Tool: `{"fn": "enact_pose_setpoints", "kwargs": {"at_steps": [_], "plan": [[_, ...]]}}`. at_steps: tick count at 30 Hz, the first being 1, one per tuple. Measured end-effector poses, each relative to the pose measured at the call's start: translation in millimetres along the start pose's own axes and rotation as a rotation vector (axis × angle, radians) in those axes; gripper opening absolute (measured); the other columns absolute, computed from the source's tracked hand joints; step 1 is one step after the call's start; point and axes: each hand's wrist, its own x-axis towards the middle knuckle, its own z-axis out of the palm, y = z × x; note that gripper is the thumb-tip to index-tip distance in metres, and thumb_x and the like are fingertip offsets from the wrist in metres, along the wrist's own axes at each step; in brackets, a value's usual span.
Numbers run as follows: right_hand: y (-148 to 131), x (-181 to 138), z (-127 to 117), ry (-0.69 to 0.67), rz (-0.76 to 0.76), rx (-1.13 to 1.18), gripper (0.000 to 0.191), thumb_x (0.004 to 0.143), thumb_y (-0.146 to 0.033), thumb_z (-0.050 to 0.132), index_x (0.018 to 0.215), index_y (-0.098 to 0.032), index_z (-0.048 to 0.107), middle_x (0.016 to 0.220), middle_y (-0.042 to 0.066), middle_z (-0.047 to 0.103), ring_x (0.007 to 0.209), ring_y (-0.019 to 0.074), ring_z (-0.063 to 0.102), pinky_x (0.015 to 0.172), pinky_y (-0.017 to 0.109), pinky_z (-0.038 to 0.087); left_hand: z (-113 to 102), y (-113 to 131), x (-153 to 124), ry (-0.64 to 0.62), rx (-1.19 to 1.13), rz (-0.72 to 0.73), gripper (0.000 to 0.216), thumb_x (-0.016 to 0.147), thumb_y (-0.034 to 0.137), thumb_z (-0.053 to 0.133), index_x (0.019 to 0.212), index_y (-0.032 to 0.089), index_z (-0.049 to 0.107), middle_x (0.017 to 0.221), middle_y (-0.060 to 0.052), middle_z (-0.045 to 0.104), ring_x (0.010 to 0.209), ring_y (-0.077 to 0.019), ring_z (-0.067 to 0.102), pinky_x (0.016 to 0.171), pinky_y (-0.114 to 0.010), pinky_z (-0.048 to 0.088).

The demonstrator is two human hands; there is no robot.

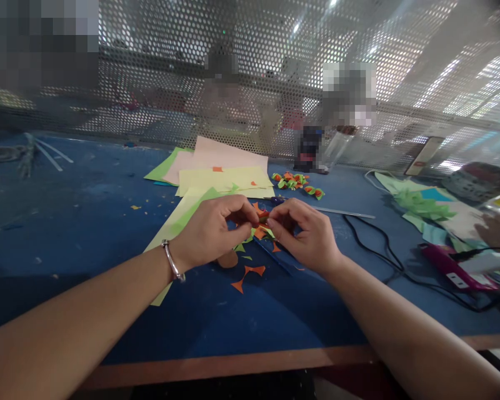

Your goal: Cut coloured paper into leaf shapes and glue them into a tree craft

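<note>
Both of my hands meet over the middle of the table. My left hand (223, 225), with a silver bracelet at the wrist, is closed in a pinch. Facing it, my right hand (306, 230) pinches too. Between their fingertips is a small folded piece of paper (264, 219), reddish and green, partly covered by the fingers. Orange and green paper scraps (255, 270) lie beneath and in front of the hands. A thin blue stick (273, 256) rests among them. Beside my left hand is a round brown object (228, 259), partly hidden.
Pastel paper sheets (229, 153) lie behind my left hand. Curled green-and-orange paper pieces (291, 180) sit farther back. To the right are a black cable (383, 239), a magenta power strip (454, 269) and another person's hand (498, 229). A perforated metal screen (158, 72) closes off the back.
</note>
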Motion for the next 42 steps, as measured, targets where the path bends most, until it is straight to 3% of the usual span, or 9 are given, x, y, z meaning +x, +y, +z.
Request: {"fn": "enact_pose_setpoints", "kwargs": {"at_steps": [4,7,16,42], "plan": [[-0.8,-0.9,-1.7,-0.01,0.006,-0.023,0.006,0.091,-0.017,0.062,0.087,-0.02,0.062,0.077,-0.002,0.059,0.058,0.009,0.051,0.056,0.025,0.045,2.1,3.2,2.3,0.017,-0.286,-0.128,0.007,0.084,0.017,0.066,0.091,0.018,0.064,0.088,-0.003,0.069,0.081,-0.0149,0.068,0.076,-0.03,0.056],[-2.0,-1.6,-2.6,-0.031,0.005,-0.023,0.005,0.092,-0.018,0.061,0.088,-0.021,0.062,0.079,-0.001,0.059,0.058,0.0098,0.052,0.057,0.026,0.045,3.1,4.5,4.4,0.04,-0.355,-0.195,0.014,0.082,0.023,0.073,0.088,0.019,0.062,0.083,-0.001,0.068,0.077,-0.0137,0.066,0.072,-0.028,0.056],[-1.2,-0.4,-2.9,-0.049,-0.023,-0.047,0.005,0.092,-0.021,0.061,0.088,-0.022,0.061,0.077,-0.001,0.06,0.057,0.0102,0.053,0.057,0.027,0.044,5.5,-1.4,5.1,0.081,-0.433,-0.256,0.026,0.077,0.027,0.08,0.089,0.019,0.058,0.085,-0.002,0.068,0.08,-0.0153,0.068,0.078,-0.031,0.058],[-3.4,-0.6,-0.9,-0.052,-0.022,-0.043,0.002,0.092,-0.023,0.065,0.094,-0.022,0.064,0.079,-0.001,0.065,0.058,0.0106,0.055,0.057,0.027,0.046,7.4,-0.7,5.0,0.095,-0.474,-0.258,0.023,0.075,0.014,0.075,0.088,0.019,0.057,0.087,-0.001,0.067,0.08,-0.0138,0.067,0.076,-0.029,0.056]]}}
